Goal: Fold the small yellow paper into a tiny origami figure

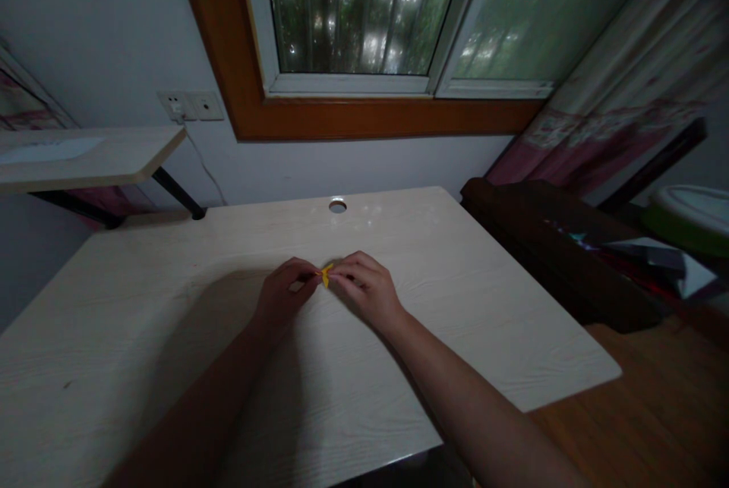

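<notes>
Both hands meet over the middle of a pale wooden desk (171, 321). My left hand (285, 292) and my right hand (367, 287) pinch a small yellow piece (326, 275), folded paper by the look of it, between their fingertips. Each hand's fingers are curled and pressed together on the piece. It sits just above or on the desk top; I cannot tell which. Most of the piece is hidden by the fingers.
A round cable hole (337, 206) lies at the desk's far edge. A raised side shelf (85, 158) stands at the left, with wall sockets (190, 105) behind it. Dark furniture (547, 245) with clutter stands to the right, a window (364, 17) and curtain (615, 101) beyond.
</notes>
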Available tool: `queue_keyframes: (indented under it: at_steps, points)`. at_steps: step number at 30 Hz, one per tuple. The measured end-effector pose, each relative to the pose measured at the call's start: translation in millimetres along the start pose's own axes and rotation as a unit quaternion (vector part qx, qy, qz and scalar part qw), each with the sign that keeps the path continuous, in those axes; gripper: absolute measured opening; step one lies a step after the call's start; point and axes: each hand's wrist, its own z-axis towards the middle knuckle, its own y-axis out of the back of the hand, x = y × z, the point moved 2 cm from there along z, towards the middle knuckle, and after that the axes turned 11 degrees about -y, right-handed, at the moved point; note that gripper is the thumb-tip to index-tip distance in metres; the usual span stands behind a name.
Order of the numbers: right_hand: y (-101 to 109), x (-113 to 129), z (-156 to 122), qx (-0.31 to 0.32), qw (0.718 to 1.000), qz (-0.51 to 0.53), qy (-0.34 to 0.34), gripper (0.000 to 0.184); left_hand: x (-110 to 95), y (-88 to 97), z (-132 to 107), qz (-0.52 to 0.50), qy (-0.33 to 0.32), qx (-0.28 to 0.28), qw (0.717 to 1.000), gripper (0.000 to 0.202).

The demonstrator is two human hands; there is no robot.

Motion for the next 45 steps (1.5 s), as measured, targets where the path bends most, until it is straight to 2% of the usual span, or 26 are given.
queue_keyframes:
  at_steps: [9,16,28,39,45]
  points:
    - [-1.5,0.0,-0.3,0.009,0.998,0.048,-0.037,0.018,4.9,4.3,-0.8,-0.026,0.014,-0.037,0.999,0.004]
    - [-5.2,-6.2,0.4,0.012,0.994,0.079,-0.072,0.009,4.2,3.1,-0.9,-0.063,0.016,-0.029,0.997,0.004]
    - [-7.9,-7.7,1.1,0.024,0.976,0.161,-0.144,0.005,1.4,2.1,-0.2,-0.125,0.047,-0.028,0.991,0.008]
    - [-4.7,-4.0,-0.3,-0.007,0.991,0.109,-0.078,0.006,2.4,-0.9,-1.6,-0.147,0.051,-0.043,0.987,0.008]
    - [-4.1,-0.3,-0.1,-0.011,0.993,0.091,-0.07,0.007,-0.1,0.0,-0.9,-0.15,0.051,-0.044,0.986,0.008]
